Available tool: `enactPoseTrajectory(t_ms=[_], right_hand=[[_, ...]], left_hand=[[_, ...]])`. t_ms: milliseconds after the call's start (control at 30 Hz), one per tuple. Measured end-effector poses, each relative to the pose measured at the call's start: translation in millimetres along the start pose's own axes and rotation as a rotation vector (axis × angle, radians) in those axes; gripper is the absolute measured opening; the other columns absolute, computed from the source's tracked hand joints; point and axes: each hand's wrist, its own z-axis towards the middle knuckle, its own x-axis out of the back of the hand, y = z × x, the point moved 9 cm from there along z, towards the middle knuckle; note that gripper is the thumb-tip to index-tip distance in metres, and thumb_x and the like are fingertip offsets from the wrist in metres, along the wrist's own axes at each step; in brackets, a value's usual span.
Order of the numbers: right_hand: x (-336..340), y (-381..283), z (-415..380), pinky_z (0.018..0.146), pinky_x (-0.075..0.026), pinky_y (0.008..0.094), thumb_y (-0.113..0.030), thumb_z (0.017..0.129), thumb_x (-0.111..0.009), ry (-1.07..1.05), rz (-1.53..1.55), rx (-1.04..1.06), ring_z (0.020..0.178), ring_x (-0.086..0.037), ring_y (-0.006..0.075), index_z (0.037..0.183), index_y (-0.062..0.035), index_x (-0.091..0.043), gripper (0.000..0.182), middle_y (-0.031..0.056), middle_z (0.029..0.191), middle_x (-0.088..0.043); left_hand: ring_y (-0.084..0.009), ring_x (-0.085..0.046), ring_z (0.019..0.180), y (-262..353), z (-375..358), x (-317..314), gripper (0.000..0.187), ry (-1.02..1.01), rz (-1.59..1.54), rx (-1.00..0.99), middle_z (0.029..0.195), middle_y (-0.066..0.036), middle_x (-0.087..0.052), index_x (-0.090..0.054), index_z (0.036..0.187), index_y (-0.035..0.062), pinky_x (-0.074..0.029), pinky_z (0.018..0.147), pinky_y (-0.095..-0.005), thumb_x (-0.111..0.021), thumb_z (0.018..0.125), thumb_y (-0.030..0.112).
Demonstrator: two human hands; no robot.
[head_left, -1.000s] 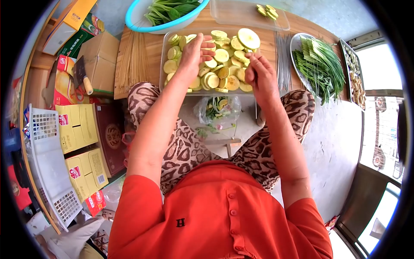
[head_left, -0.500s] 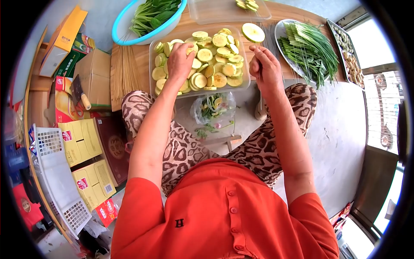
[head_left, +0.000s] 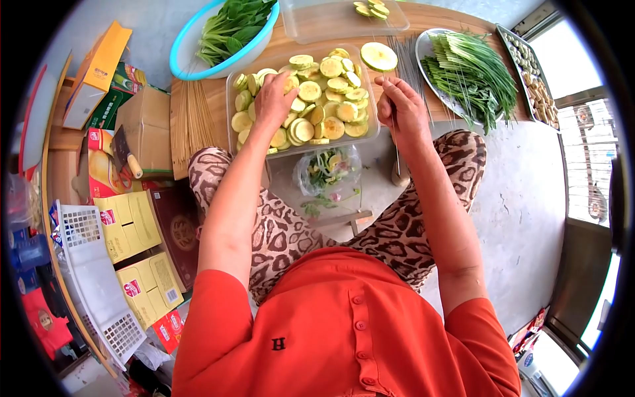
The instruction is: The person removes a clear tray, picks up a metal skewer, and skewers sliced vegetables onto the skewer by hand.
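Observation:
A clear plastic tub [head_left: 305,147] full of round green-and-yellow slices stands on the wooden table. My left hand [head_left: 274,102] is over the tub's left part, fingers closed around a slice [head_left: 291,84]. To the right of the tub my right hand [head_left: 403,109] grips a thin skewer [head_left: 397,149], its fingers pressed together. A large pale slice [head_left: 379,57] sits at the skewer's top, just above my right hand.
A blue-rimmed bowl [head_left: 177,49] of leafy greens is at the back left, beside bare skewers [head_left: 192,119]. A clear lid [head_left: 311,23] holds several slices. A plate of green stalks [head_left: 469,73] and a tray [head_left: 555,126] are right. A plastic bag [head_left: 327,169] lies below.
The view has shifted slightly. Both hands stay in nearly the same places, the left at the slices and the right on the skewer with its slice.

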Motion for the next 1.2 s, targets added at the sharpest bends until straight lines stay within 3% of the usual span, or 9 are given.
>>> enactPoseTrajectory(t_ms=[133, 300, 533, 767, 867, 933, 967, 1033, 1200], right_hand=[[-1.8, -1.3, 0.9, 0.042, -0.026, 0.0199, -0.016, 0.092, -0.053, -0.027, 0.031, 0.012, 0.046, -0.037, 0.0063, 0.100, -0.0025, -0.056, 0.016, -0.0008, 0.057, -0.046], [-7.3, -5.6, 0.7, 0.042, -0.026, 0.0196, -0.017, 0.092, -0.053, -0.028, 0.000, 0.016, 0.045, -0.036, 0.0054, 0.099, -0.0035, -0.057, 0.016, -0.0020, 0.057, -0.046], [1.6, -11.6, 3.8, 0.041, -0.026, 0.0196, -0.017, 0.092, -0.052, -0.007, 0.006, 0.019, 0.044, -0.036, 0.0055, 0.098, -0.0037, -0.057, 0.015, -0.0017, 0.056, -0.046], [4.6, -12.5, 3.6, 0.043, -0.026, 0.0204, -0.017, 0.093, -0.051, -0.007, -0.017, 0.001, 0.045, -0.035, 0.0061, 0.100, -0.0021, -0.056, 0.017, -0.0019, 0.056, -0.044], [2.6, -8.8, 3.9, 0.041, -0.027, 0.0200, -0.016, 0.092, -0.052, -0.022, -0.028, -0.003, 0.044, -0.037, 0.0057, 0.097, -0.0029, -0.057, 0.015, -0.0017, 0.055, -0.046], [-1.2, -3.2, 3.7, 0.041, -0.027, 0.0201, -0.017, 0.092, -0.052, -0.047, -0.053, -0.014, 0.044, -0.037, 0.0058, 0.097, -0.0027, -0.057, 0.015, -0.0017, 0.055, -0.046], [-3.5, 1.8, 3.5, 0.041, -0.027, 0.0202, -0.017, 0.093, -0.052, -0.061, -0.072, -0.028, 0.044, -0.037, 0.0058, 0.097, -0.0026, -0.057, 0.016, -0.0016, 0.055, -0.046], [-9.5, 8.1, 2.4, 0.041, -0.027, 0.0203, -0.017, 0.093, -0.051, -0.091, -0.094, -0.037, 0.044, -0.037, 0.0059, 0.097, -0.0025, -0.057, 0.016, -0.0016, 0.055, -0.046], [-25.7, 29.2, -0.7, 0.041, -0.027, 0.0205, -0.019, 0.094, -0.049, -0.164, -0.186, -0.079, 0.044, -0.036, 0.0060, 0.097, -0.0025, -0.057, 0.018, -0.0018, 0.054, -0.045]], left_hand=[[-0.0325, -0.057, 0.094, 10.2, 5.2, 11.7, 0.038, 0.057, -0.007, 0.005, 0.099, -0.015, -0.058, -0.063, 0.108, 0.0078, -0.047, 0.079, -0.0410, -0.066, 0.080, 0.033], [-0.0327, -0.057, 0.096, -0.1, 49.1, 6.5, 0.039, -0.015, 0.006, 0.033, 0.098, -0.017, -0.060, -0.063, 0.108, 0.0066, -0.046, 0.081, -0.0422, -0.065, 0.080, 0.033], [-0.0309, -0.052, 0.113, -13.7, 89.2, -51.1, 0.065, -0.217, 0.087, 0.160, 0.120, -0.017, -0.056, -0.052, 0.127, 0.0062, -0.042, 0.095, -0.0421, -0.069, 0.074, 0.040], [-0.0300, -0.053, 0.113, -18.0, 92.4, -50.1, 0.064, -0.163, 0.113, 0.124, 0.112, -0.019, -0.058, -0.054, 0.124, 0.0046, -0.043, 0.094, -0.0395, -0.073, 0.071, 0.034], [-0.0268, -0.058, 0.101, -29.3, 85.8, -35.6, 0.049, -0.137, -0.190, 0.243, 0.103, -0.016, -0.061, -0.059, 0.114, 0.0022, -0.047, 0.087, -0.0378, -0.071, 0.075, 0.030], [-0.0216, -0.058, 0.093, -35.9, 67.5, -43.7, 0.044, -0.277, -1.106, 0.550, 0.108, -0.015, -0.059, -0.059, 0.111, -0.0005, -0.050, 0.080, -0.0329, -0.067, 0.080, 0.030], [-0.0216, -0.058, 0.093, -34.0, 62.9, -29.6, 0.044, -0.263, -1.105, 0.549, 0.108, -0.015, -0.059, -0.059, 0.111, -0.0005, -0.050, 0.080, -0.0329, -0.067, 0.080, 0.030], [-0.0235, -0.057, 0.089, -11.2, 51.5, -5.1, 0.040, -0.299, -1.639, 0.597, 0.106, -0.018, -0.059, -0.054, 0.112, -0.0016, -0.051, 0.079, -0.0327, -0.063, 0.084, 0.026], [-0.0290, -0.056, 0.098, 12.0, 28.4, 51.4, 0.041, -0.351, -1.964, 0.445, 0.105, -0.019, -0.057, -0.050, 0.116, -0.0025, -0.050, 0.087, -0.0372, -0.054, 0.088, 0.028]])
